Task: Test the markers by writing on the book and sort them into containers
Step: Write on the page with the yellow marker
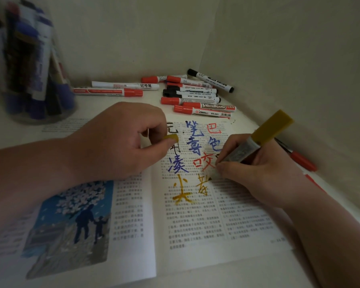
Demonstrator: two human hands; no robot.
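An open book lies before me, its right page covered with blue, red, black and yellow handwritten characters. My right hand grips a yellow marker with its tip down on the page beside a yellow character. Resting on the book's middle, my left hand pinches the marker's yellow cap. A clear container holding several blue and dark markers stands at the far left. A pile of red and black markers lies behind the book.
Two long markers lie left of the pile. A red pen rests by the right wall. Walls meet in a corner just behind the pile and close in on the right.
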